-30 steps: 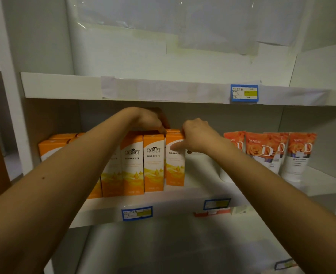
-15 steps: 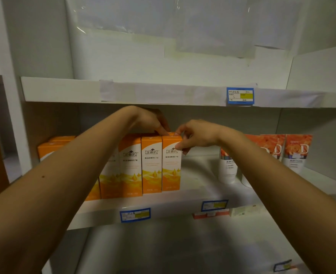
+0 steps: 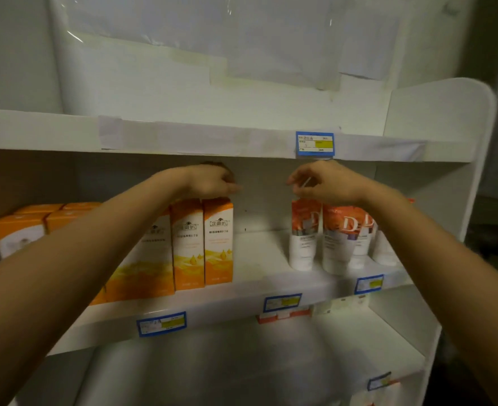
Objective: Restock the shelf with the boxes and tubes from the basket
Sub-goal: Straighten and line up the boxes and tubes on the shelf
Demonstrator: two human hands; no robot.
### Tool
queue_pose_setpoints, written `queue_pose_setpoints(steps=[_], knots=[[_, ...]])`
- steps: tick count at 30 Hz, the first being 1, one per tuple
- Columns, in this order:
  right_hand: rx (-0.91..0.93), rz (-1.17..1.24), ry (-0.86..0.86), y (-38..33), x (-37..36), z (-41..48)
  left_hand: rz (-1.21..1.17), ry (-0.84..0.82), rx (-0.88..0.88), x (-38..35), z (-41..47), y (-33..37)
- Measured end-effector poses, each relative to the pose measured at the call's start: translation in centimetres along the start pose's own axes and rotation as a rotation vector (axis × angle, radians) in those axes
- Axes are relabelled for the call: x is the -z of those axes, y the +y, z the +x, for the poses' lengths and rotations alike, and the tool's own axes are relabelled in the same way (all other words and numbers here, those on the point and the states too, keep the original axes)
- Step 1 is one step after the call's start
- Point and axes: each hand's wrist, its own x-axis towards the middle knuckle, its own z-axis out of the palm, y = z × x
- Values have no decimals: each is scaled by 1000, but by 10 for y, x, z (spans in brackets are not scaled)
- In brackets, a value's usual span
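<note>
- The right hand has left the tall orange-and-white cardboard boxes and now pinches the crimped top of an orange-and-white plastic tube, right of the boxes.
- The left hand, fingers curled and holding nothing, rests on the box tops.
- On the white middle shelf the boxes look settled; the tubes likely get straightened next.

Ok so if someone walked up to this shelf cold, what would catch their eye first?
Probably the row of orange boxes standing upright on the left of the middle shelf, with the left hand resting on their tops. Next, the orange-and-white tubes standing on their caps at the right, with the right hand just above the leftmost one. A bare stretch of shelf separates the two groups.
</note>
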Motion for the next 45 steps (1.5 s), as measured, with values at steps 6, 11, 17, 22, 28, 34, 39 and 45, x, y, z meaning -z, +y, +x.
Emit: queue_pose_setpoints(steps=[6,11,17,22,28,34,39,45], knots=[[-172,-231,52,40,16,-18,3,144,-192,-22,21,47],[-268,-301,47,55,7,-25,-30,144,-209,-39,41,76],[-283,-250,111,66,-4,-21,-53,253,-156,-53,52,81],[-234,-163,93,66,-7,-14,-61,271,-133,-45,45,71],[-160,-102,62,65,-11,-2,-57,264,-140,-41,36,62],[-150,-61,31,67,-14,5,-30,273,-126,-39,31,59],[-133,-12,39,68,-16,7,-36,260,-130,-40,28,61],[-103,19,57,73,-13,0,-43,218,-119,-39,27,61]])
